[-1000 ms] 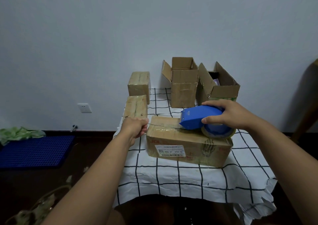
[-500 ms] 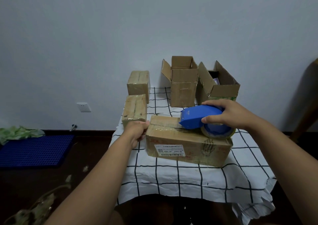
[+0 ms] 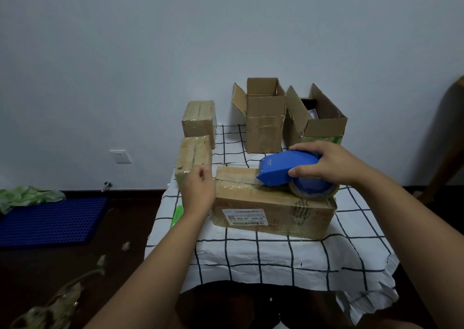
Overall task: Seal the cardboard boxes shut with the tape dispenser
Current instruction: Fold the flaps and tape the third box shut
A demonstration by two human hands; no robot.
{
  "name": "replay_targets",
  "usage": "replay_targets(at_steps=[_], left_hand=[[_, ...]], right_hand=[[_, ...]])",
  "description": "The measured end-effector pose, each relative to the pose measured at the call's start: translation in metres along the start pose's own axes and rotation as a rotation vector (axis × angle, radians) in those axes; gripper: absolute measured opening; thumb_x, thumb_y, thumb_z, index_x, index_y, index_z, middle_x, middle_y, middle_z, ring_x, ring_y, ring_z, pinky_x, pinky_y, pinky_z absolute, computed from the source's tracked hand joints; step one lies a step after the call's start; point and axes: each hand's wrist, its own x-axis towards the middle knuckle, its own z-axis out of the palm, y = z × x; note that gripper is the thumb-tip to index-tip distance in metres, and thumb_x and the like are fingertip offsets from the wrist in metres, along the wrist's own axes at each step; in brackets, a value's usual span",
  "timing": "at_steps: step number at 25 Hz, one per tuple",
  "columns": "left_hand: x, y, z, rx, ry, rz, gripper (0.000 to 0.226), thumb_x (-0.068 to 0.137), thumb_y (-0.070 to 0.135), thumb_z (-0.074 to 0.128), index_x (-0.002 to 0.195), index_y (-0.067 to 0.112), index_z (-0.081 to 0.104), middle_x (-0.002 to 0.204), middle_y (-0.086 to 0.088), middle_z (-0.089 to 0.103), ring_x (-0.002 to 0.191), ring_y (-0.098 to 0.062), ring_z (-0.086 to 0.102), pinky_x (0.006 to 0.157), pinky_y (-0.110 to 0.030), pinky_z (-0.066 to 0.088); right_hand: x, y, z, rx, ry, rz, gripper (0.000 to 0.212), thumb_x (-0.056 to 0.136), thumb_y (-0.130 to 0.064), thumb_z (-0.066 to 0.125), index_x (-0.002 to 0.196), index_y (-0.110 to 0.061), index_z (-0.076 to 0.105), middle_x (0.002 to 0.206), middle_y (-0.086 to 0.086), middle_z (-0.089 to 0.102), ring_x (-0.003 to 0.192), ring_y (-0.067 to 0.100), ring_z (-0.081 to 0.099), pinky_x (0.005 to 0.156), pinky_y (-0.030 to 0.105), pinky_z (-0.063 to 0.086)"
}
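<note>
Checked tablecloth (image 3: 276, 258) under taped box (image 3: 273, 210), open boxes (image 3: 266, 117) behind.

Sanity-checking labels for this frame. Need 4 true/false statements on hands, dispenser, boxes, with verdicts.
1. The right hand grips the blue tape dispenser. True.
2. The dispenser rests on the labelled box. True.
3. The left hand holds the green item. False: it is at the labelled box's left end; the item lies on the checked cloth.
4. Both back boxes right of the dispenser are taped shut. False: the tall box and wide box have open flaps.
</note>
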Motion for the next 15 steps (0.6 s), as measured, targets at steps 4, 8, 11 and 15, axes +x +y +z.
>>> replay_targets(at_steps=[4, 8, 11, 15], left_hand=[[-0.022, -0.012, 0.015, 0.337, -0.164, 0.317, 0.044, 0.099, 0.031, 0.049, 0.14, 0.015, 0.046, 0.137, 0.002, 0.051, 0.121, -0.019, 0.051, 0.095, -0.033, 0.044], [-0.019, -0.012, 0.017, 0.467, -0.215, 0.326, 0.051, 0.102, 0.039, 0.041, 0.149, 0.021, 0.03, 0.154, -0.002, 0.032, 0.135, -0.024, 0.037, 0.108, -0.04, 0.037], [-0.026, -0.003, 0.022, 0.74, -0.267, 0.519, 0.082, 0.092, 0.071, 0.028, 0.154, 0.019, 0.018, 0.164, -0.005, 0.009, 0.15, -0.024, 0.003, 0.123, -0.043, 0.007], [-0.018, 0.016, 0.033, 0.924, -0.503, 0.669, 0.133, 0.058, 0.098, 0.032, 0.156, 0.014, 0.003, 0.164, -0.004, 0.004, 0.151, -0.022, -0.002, 0.121, -0.041, -0.001]], right_hand=[[-0.001, -0.001, 0.001, 0.009, 0.002, -0.011, 0.061, 0.077, -0.047, 0.078, 0.134, -0.035, 0.058, 0.122, -0.012, 0.057, 0.109, 0.015, 0.055, 0.093, 0.033, 0.045], [0.0, -0.001, 0.001, -0.01, -0.004, -0.015, 0.064, 0.078, -0.049, 0.078, 0.136, -0.034, 0.057, 0.122, -0.011, 0.056, 0.109, 0.016, 0.055, 0.093, 0.033, 0.045], [-0.001, -0.001, 0.0, -0.023, -0.009, -0.013, 0.067, 0.076, -0.053, 0.077, 0.137, -0.034, 0.056, 0.125, -0.012, 0.056, 0.111, 0.015, 0.054, 0.098, 0.036, 0.046], [0.0, 0.002, 0.0, -0.007, -0.003, -0.023, 0.067, 0.075, -0.054, 0.078, 0.136, -0.036, 0.057, 0.124, -0.014, 0.056, 0.112, 0.013, 0.054, 0.098, 0.034, 0.045]])
